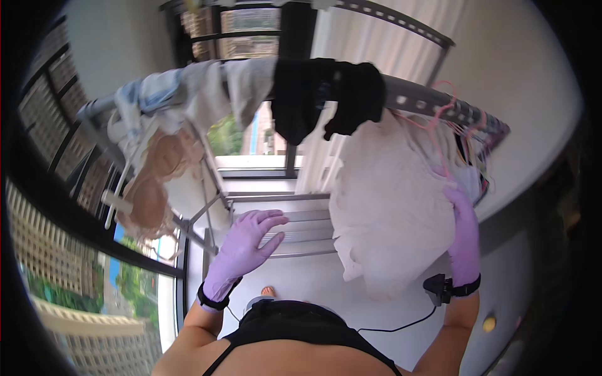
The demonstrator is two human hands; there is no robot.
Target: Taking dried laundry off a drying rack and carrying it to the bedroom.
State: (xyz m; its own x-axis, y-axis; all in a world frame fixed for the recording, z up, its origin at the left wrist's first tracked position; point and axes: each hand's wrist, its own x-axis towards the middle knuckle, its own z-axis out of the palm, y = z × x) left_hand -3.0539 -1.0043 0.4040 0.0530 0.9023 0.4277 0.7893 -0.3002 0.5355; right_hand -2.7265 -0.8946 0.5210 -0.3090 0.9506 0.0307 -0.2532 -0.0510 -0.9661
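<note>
My left hand [251, 242], in a purple glove, is raised with its fingers apart and nothing in it. At the right, my gloved right hand [463, 225] is against the edge of a white garment [395, 202] that hangs from the drying rack [409, 94]; whether its fingers grip the cloth cannot be told. A pink hanger [439, 145] shows just above that hand. Black garments [305, 94] lie draped over the rail in the middle. To their left hang white and grey cloths [211, 89] and a blue-and-white one [157, 91]. A beige bra [150, 197] hangs lower at the left.
The rack's lower slatted shelf [301, 230] stands ahead near the floor. Large windows with dark frames [155, 263] are at the left. More clothes on hangers [470, 160] crowd the rail's right end. A small yellow object [489, 324] lies on the floor at right.
</note>
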